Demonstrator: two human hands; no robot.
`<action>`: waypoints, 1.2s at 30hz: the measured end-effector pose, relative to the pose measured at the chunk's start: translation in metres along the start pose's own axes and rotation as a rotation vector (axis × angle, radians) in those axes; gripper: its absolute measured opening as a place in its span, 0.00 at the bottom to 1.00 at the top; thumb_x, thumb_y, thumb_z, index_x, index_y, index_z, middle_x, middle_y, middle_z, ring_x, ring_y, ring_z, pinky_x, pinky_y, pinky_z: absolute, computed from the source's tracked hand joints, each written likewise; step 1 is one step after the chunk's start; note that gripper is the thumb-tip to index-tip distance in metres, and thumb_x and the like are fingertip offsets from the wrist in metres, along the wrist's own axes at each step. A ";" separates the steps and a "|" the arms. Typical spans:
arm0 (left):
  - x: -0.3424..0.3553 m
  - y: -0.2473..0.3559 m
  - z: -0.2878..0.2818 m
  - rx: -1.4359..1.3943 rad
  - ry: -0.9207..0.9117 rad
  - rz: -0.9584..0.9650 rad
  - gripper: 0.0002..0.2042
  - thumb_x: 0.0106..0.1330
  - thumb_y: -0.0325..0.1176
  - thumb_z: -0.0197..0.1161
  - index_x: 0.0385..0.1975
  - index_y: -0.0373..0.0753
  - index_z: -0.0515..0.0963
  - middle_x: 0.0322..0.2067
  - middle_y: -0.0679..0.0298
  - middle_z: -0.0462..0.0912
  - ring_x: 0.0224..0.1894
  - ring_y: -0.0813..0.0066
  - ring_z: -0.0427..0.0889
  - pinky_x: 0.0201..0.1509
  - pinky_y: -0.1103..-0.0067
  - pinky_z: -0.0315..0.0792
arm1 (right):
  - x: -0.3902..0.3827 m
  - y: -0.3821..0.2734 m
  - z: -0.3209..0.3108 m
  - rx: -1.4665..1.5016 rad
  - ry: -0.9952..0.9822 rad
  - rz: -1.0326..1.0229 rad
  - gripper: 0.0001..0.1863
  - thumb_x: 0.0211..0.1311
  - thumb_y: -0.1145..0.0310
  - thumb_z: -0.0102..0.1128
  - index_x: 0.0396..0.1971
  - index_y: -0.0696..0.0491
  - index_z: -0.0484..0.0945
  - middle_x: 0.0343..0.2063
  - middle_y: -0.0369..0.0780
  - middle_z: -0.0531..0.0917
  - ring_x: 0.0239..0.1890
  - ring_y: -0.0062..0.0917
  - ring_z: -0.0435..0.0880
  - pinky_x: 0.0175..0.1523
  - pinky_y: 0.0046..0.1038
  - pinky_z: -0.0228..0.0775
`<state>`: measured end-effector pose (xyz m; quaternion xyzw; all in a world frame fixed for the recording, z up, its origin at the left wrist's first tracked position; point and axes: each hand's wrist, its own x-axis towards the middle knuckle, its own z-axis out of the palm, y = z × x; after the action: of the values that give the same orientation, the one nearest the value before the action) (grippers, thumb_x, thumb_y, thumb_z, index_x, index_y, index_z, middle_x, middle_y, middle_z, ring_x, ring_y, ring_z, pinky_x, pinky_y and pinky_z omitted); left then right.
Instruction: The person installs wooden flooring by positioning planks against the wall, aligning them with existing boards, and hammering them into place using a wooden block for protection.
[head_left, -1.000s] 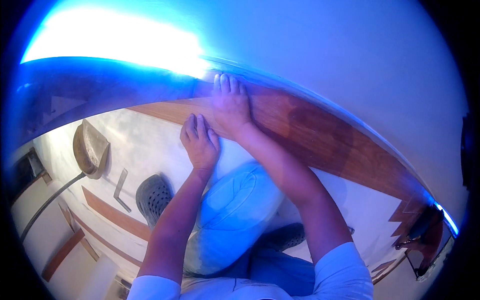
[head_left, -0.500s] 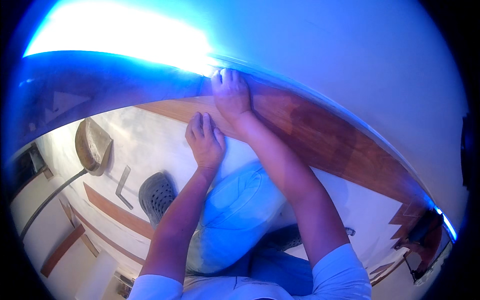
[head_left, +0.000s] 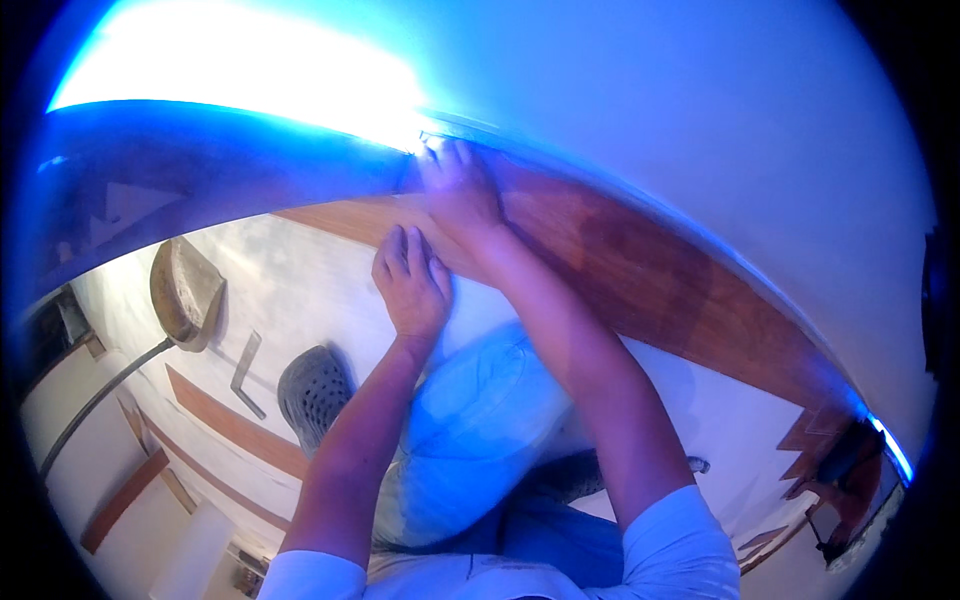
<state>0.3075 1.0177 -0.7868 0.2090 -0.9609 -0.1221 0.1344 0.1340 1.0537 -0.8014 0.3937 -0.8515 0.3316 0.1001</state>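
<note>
Brown wood-look floor planks lie in a band along the foot of the wall. My right hand reaches to the planks' far edge by the wall, its fingers bent and close together. Glare at the fingertips hides most of what they grip; a small bit of something shows just past them. My left hand is nearer to me, its fingers stretched out and resting on the near edge of a lighter plank. It holds nothing.
On the pale floor to the left lie a shovel, an L-shaped metal square and a loose plank strip. My dark clog stands beside them. Another person crouches at the far right.
My right hand has shifted slightly at the wall edge, and a small bit of something now shows at its fingertips. My left hand stays almost in place.
</note>
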 end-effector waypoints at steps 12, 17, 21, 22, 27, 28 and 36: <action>0.000 0.000 0.000 -0.007 0.005 -0.004 0.28 0.62 0.30 0.61 0.64 0.33 0.69 0.64 0.44 0.68 0.65 0.44 0.66 0.70 0.56 0.59 | -0.001 -0.002 -0.008 -0.115 -0.140 0.027 0.22 0.62 0.69 0.52 0.56 0.57 0.76 0.48 0.43 0.78 0.52 0.35 0.76 0.57 0.36 0.72; -0.001 -0.002 0.000 0.017 -0.004 0.005 0.27 0.62 0.31 0.61 0.64 0.33 0.70 0.64 0.43 0.68 0.65 0.44 0.66 0.70 0.56 0.59 | -0.001 -0.004 -0.009 -0.105 -0.147 0.012 0.23 0.61 0.69 0.53 0.57 0.56 0.76 0.48 0.43 0.78 0.52 0.35 0.76 0.56 0.37 0.73; -0.001 -0.002 0.001 0.011 -0.003 0.010 0.28 0.63 0.31 0.61 0.64 0.33 0.70 0.64 0.43 0.68 0.65 0.44 0.66 0.70 0.56 0.59 | -0.001 -0.003 -0.006 -0.078 -0.089 0.022 0.20 0.61 0.73 0.53 0.55 0.53 0.77 0.45 0.41 0.77 0.49 0.37 0.76 0.52 0.38 0.74; 0.000 -0.002 0.002 0.006 0.003 0.015 0.28 0.62 0.31 0.61 0.64 0.33 0.69 0.64 0.43 0.68 0.65 0.44 0.66 0.70 0.56 0.59 | -0.001 0.000 -0.004 -0.083 -0.095 0.020 0.21 0.61 0.72 0.53 0.55 0.54 0.77 0.45 0.42 0.77 0.50 0.37 0.76 0.53 0.38 0.74; 0.000 -0.001 -0.001 -0.024 -0.007 -0.003 0.28 0.62 0.30 0.61 0.65 0.33 0.69 0.64 0.43 0.68 0.66 0.44 0.66 0.70 0.56 0.59 | 0.000 -0.002 -0.006 -0.148 -0.088 0.011 0.21 0.63 0.69 0.53 0.56 0.55 0.77 0.44 0.43 0.78 0.51 0.35 0.76 0.54 0.36 0.73; 0.000 -0.001 -0.001 -0.020 -0.014 -0.007 0.28 0.62 0.30 0.62 0.65 0.33 0.69 0.64 0.44 0.68 0.66 0.44 0.66 0.70 0.56 0.59 | -0.001 -0.003 -0.006 -0.140 -0.102 0.013 0.21 0.63 0.69 0.53 0.56 0.55 0.77 0.44 0.43 0.78 0.51 0.35 0.76 0.54 0.36 0.73; 0.001 -0.002 -0.001 -0.010 0.004 0.004 0.28 0.62 0.30 0.61 0.64 0.33 0.70 0.63 0.44 0.68 0.65 0.45 0.66 0.70 0.56 0.59 | 0.001 -0.006 -0.007 -0.118 -0.134 0.049 0.21 0.63 0.68 0.52 0.57 0.52 0.78 0.45 0.42 0.78 0.51 0.35 0.76 0.52 0.37 0.72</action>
<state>0.3076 1.0151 -0.7864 0.2068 -0.9604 -0.1261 0.1374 0.1374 1.0548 -0.7930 0.3874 -0.8838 0.2559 0.0577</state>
